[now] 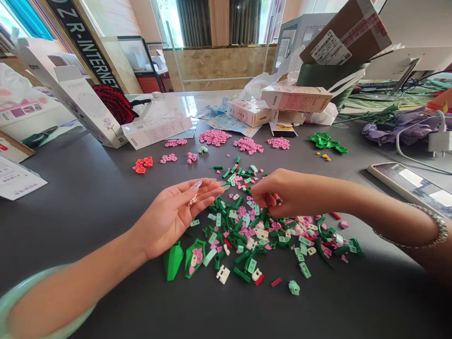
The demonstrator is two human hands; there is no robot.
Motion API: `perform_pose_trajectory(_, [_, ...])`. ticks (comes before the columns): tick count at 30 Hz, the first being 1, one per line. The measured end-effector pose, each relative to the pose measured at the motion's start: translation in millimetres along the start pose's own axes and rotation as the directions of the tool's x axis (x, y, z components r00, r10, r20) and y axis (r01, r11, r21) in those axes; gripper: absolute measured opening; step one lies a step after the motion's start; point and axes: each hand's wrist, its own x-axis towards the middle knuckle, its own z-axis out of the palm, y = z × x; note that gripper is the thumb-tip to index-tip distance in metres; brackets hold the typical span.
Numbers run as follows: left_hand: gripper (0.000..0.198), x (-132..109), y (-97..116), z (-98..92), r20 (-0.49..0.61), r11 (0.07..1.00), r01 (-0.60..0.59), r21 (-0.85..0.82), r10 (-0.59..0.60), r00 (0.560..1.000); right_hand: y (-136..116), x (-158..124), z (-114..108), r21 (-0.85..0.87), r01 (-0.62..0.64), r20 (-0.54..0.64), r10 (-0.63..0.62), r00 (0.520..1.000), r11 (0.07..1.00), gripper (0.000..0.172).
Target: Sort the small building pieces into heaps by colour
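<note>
My left hand (176, 212) lies palm up over the dark table (88, 197), fingers stretched out, with a few tiny pale pieces (192, 200) resting on the palm. My right hand (278, 193) is pinched, fingertips down in a loose pile of small green, pink, white and red building pieces (261, 230). What the pinch holds is too small to make out. The two hands almost meet over the pile.
Sorted heaps lie farther back: pink pieces (214, 137), red pieces (143, 164), green leaves (326, 141). Boxes (295, 98) and leaflets stand behind them. A phone (411, 186) lies at the right. A white carton (81, 101) leans at the left.
</note>
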Motion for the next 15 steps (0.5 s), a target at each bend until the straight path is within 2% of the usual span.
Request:
perform_pose_trajectory(5, [0.033,-3.1,1.9,1.6,-0.003,0.999,0.015,-0.030,-0.015,1.000,-0.1,1.0,1.6,0.003,0.048,-0.015,-0.048,0.999,0.999,0.024])
perform_pose_trajectory(9, [0.036,-4.0,3.7,4.3,0.061,0.994,0.096,-0.056,-0.093,0.994,1.2,1.3,2.2,-0.046,0.035,-0.008,-0.035,0.999,0.998,0.032])
perform_pose_trajectory(15, [0.037,-4.7,6.1,6.0,0.108,0.978,0.182,-0.101,-0.171,0.979,-0.2,-0.9,-3.1,-0.173,0.089,-0.072,-0.102,0.992,0.981,0.017])
